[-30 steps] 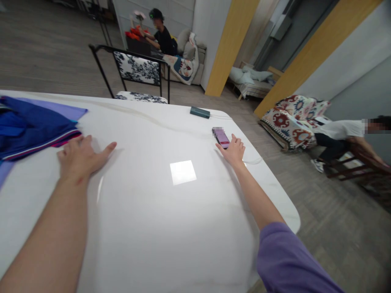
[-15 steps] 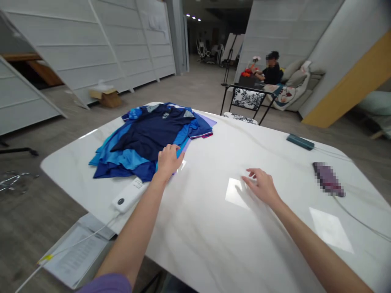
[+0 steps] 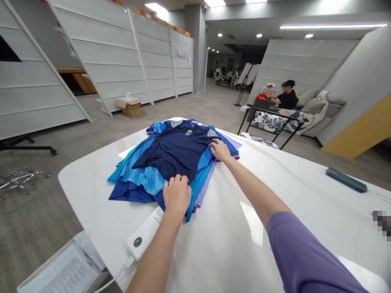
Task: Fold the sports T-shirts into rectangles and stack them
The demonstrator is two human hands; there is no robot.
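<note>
Moved: my right hand [image 3: 220, 149] has gone from over bare tabletop to the far right of the navy shirt [image 3: 179, 148]; my left hand [image 3: 177, 193] has shifted to its near edge.
Left fingers: bent close together over the near hem; I can't tell whether they pinch cloth.
Right fingers: slightly bent and fairly close together, tips at the right sleeve; whether they grip it, I can't tell.
Navy shirt: spread out on top of the pile, left of centre on the white table [image 3: 220, 244], patterned patches at its far shoulders.
Under it: a bright blue garment [image 3: 143, 179] showing at near left, and a lilac one [image 3: 206, 185] peeking out on the right.
White device: a power bank-like block [image 3: 145, 234] just near of the pile, beside my left forearm, with a white cable [image 3: 113, 280] at its near end.
Table's right side: a dark green block [image 3: 346, 180], and nearer, a blurred-out dark object [image 3: 383, 223] at the view's edge.
Beyond the table: a patterned chair [image 3: 269, 122], far right, and a seated person in black [image 3: 288, 99] behind it.
</note>
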